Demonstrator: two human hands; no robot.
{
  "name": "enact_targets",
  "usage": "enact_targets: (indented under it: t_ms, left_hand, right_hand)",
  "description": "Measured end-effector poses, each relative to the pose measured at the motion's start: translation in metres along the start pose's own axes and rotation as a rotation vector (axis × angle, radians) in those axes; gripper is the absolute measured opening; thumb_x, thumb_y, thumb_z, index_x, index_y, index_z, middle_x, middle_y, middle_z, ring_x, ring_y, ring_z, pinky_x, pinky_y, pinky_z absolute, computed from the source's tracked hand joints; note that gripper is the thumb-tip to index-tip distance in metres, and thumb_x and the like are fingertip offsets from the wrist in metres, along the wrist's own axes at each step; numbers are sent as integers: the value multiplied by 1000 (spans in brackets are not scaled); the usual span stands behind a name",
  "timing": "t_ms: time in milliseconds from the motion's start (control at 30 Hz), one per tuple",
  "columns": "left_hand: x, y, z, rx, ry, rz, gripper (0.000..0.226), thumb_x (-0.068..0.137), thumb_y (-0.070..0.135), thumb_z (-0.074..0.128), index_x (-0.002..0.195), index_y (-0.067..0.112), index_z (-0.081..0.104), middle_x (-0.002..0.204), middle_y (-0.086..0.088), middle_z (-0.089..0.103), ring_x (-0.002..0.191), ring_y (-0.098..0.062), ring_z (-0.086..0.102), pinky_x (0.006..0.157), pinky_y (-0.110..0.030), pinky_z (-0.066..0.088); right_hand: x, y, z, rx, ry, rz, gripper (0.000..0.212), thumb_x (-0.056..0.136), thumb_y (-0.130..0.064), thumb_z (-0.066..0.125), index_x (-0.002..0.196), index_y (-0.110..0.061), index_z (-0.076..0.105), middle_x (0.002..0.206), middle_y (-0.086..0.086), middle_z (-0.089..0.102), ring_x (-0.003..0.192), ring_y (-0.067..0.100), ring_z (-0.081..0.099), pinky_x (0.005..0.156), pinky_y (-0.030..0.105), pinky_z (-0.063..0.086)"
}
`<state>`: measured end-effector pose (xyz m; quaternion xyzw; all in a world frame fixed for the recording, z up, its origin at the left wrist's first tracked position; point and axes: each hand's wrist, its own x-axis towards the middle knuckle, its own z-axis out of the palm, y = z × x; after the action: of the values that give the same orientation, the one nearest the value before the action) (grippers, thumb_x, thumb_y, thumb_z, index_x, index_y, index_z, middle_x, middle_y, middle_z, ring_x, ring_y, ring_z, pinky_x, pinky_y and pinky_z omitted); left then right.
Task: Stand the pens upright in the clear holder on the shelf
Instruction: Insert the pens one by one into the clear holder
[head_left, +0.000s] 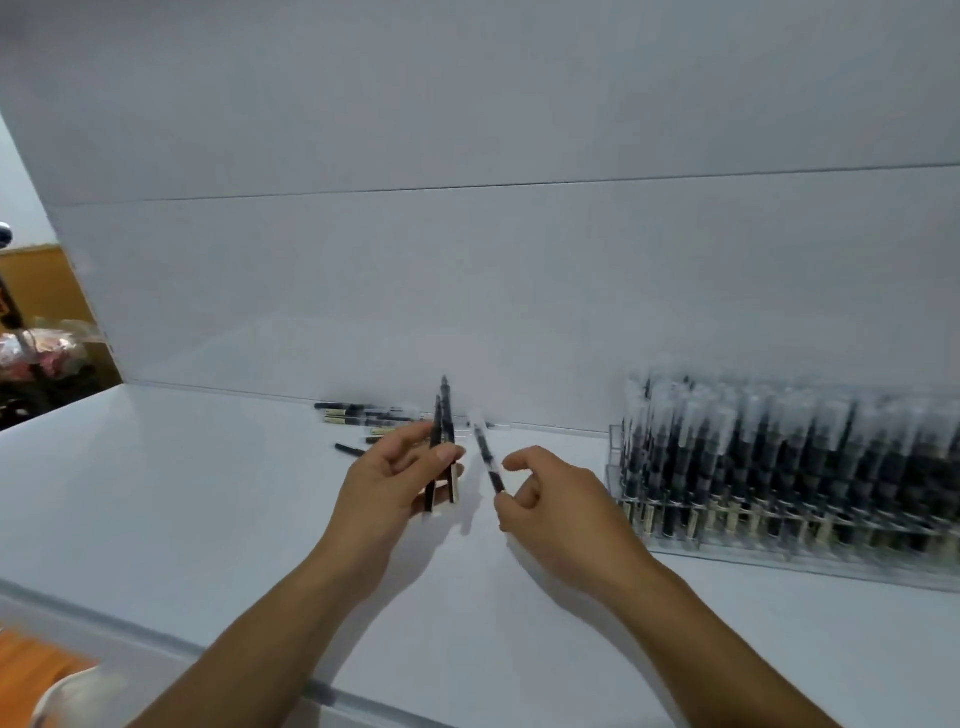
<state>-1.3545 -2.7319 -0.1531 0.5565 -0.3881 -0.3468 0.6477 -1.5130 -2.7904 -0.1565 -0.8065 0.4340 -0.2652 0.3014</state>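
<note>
My left hand (387, 480) grips two black pens (442, 441), held upright above the white shelf (208, 493). A single black pen with a clear cap (485, 454) is pinched at its lower end by my right hand (558, 501) and leans to the upper left. Several loose pens (363, 415) lie flat on the shelf by the back wall, behind my hands. The clear holder (789, 519) stands at the right, filled with several rows of upright pens.
A white back wall (467, 286) rises behind the shelf. The shelf's front edge (156, 642) runs across the lower left. Beyond the left end are an orange-brown surface (41, 286) and wrapped goods (36, 353).
</note>
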Motion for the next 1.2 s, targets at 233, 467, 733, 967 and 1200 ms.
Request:
enact_targets:
  t_ms: [233, 467, 733, 967, 1200]
  left_hand:
    - [-27, -10, 57, -125, -117, -11, 25, 83, 16, 69, 107, 22, 67, 96, -2, 75, 92, -19, 71, 80, -29, 52]
    - [-42, -15, 122, -237, -268, -12, 35, 79, 10, 69, 114, 13, 64, 98, -7, 75, 95, -17, 71, 86, -27, 55]
    - [-45, -29, 133, -330, -313, -80, 31, 80, -7, 64, 104, 11, 67, 84, -6, 75, 78, -14, 70, 67, -19, 53]
    - [-47, -27, 134, -327, -315, -41, 30, 81, -10, 62, 106, 7, 66, 82, -5, 75, 75, -12, 70, 67, -19, 53]
    - [-49, -24, 134, -332, -328, -22, 30, 82, -12, 60, 106, 5, 64, 80, -4, 74, 70, -9, 69, 62, -14, 52]
  right_hand:
    - [-57, 38, -54, 45, 140, -31, 10, 90, -30, 63, 95, -37, 60, 73, -17, 65, 64, 0, 57, 60, 17, 43]
    - [-74, 70, -113, 152, 449, 3, 9, 89, -26, 67, 81, -26, 63, 66, -2, 59, 59, 12, 53, 58, 25, 45]
    - [-54, 78, -133, 90, 547, -2, 14, 91, -23, 66, 100, -28, 56, 79, 0, 65, 67, 12, 57, 68, 30, 51]
    - [-45, 84, -121, -114, 400, 34, 7, 90, -30, 66, 90, -31, 59, 81, -17, 64, 75, -2, 60, 68, 17, 47]
    - [-46, 88, -116, -135, 437, 76, 8, 91, -33, 64, 93, -29, 59, 74, -15, 64, 67, -1, 57, 65, 26, 48]
